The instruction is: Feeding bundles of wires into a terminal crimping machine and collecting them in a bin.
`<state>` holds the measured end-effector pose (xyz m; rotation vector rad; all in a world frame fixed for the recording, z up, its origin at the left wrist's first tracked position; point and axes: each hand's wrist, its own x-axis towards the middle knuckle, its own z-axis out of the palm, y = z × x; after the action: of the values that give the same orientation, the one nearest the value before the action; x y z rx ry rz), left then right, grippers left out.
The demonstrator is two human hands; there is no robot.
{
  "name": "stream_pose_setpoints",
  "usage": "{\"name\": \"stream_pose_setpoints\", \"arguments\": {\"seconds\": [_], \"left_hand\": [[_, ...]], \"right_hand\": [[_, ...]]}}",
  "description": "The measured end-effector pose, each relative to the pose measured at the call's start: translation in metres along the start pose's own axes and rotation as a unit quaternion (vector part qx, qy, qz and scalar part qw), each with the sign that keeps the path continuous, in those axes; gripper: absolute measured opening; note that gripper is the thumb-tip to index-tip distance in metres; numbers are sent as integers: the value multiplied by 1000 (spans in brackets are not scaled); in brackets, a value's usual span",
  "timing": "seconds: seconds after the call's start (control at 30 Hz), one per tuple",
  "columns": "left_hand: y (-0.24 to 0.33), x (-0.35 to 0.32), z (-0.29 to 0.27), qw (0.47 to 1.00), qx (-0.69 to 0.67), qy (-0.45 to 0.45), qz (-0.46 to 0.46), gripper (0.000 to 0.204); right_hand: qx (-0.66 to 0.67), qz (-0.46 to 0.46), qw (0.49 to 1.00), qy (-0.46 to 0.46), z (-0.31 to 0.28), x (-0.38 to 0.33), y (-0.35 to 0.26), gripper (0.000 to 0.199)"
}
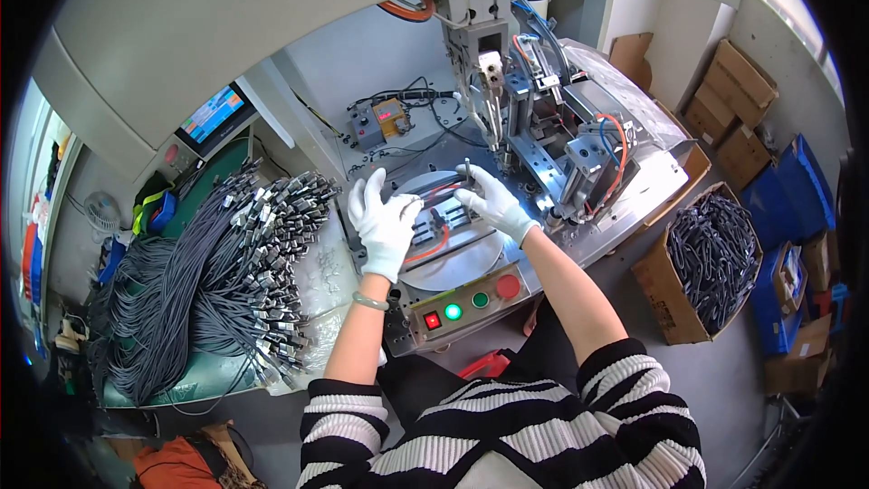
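Both my hands wear white gloves above a round metal plate at the front of a bench machine. My left hand is at the plate's left side, thumb bent toward a fingertip and other fingers raised; whatever it pinches is too small to tell. My right hand closes thumb and finger round a slim dark upright piece at the plate's far edge. Between the hands lies a metal fixture with an orange tube curving beside it.
Bundled grey cables with metal-ended plugs cover the left table. A control panel with lit buttons sits nearest me. The machine's press head and slide unit stand behind and right. A carton of dark parts stands on the right.
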<state>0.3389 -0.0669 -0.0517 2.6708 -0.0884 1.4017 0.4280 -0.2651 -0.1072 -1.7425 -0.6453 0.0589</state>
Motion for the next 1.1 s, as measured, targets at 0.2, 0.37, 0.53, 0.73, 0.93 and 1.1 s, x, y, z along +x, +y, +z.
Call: {"name": "stream_pose_setpoints", "arguments": {"seconds": [0.2, 0.37, 0.53, 0.73, 0.93, 1.1], "left_hand": [[-9, -8, -4, 867, -333, -196, -316, 14], [-14, -14, -1, 896, -317, -168, -263, 14], [-24, -22, 9, 926, -321, -90, -176, 15], [-19, -20, 6, 910, -325, -136, -221, 16], [-42, -40, -48, 954, -250, -53, -158, 16], [-67, -42, -80, 947, -240, 24, -213, 16]], "right_hand": [[28, 72, 997, 14, 3, 7, 6, 47], [30, 60, 997, 34, 8, 9, 1, 40], [-3, 119, 991, 56, 15, 10, -5, 47], [31, 99, 991, 81, 11, 13, 17, 43], [-95, 66, 981, 153, 25, -36, -52, 34], [-108, 1, 988, -110, 128, -16, -105, 35]]}}
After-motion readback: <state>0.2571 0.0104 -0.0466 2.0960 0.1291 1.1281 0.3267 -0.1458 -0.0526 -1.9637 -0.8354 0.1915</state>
